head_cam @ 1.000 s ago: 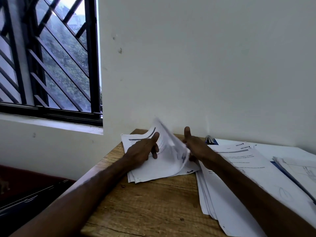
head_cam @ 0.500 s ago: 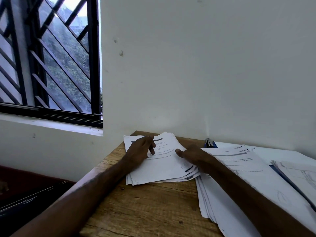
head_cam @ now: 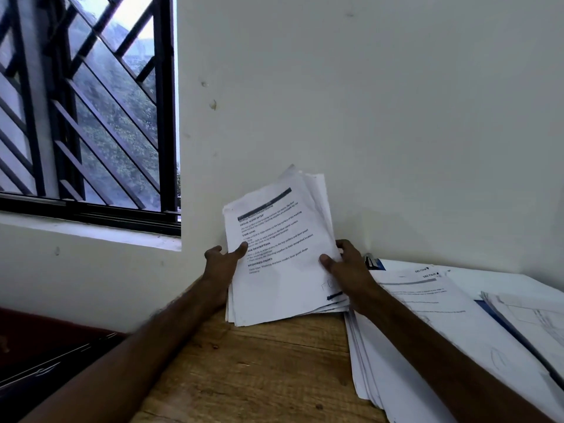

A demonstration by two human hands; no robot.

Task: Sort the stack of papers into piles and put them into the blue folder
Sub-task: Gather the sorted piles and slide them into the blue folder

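The stack of papers (head_cam: 274, 254) stands tilted up near the far edge of the wooden surface (head_cam: 259, 367), close to the wall (head_cam: 366, 117), with its printed front page facing the camera. The sheets are unevenly squared; corners fan out at the top and along the lower right. Whether the bottom edge rests on the wood or hangs just above it cannot be told.

The left grip (head_cam: 222, 264), a bare hand, is clamped on the stack's left edge, thumb pressed on the front page and the other fingers hidden behind. The right grip (head_cam: 345, 270) is clamped on the right edge, thumb on the front and fingers curled round the side.

Just to the right, a second pile of printed sheets (head_cam: 427, 331) lies flat on the surface, partly under the right forearm. Beyond it the blue folder (head_cam: 378, 264) shows as a strip of blue with a metal clip (head_cam: 370, 260) at its far end, and a blue edge reappears under a further pile of sheets (head_cam: 534, 315) at the right border.

At the upper left, a window (head_cam: 85, 117) with dark diagonal bars looks out on greenery, above a pale sill (head_cam: 91, 233).
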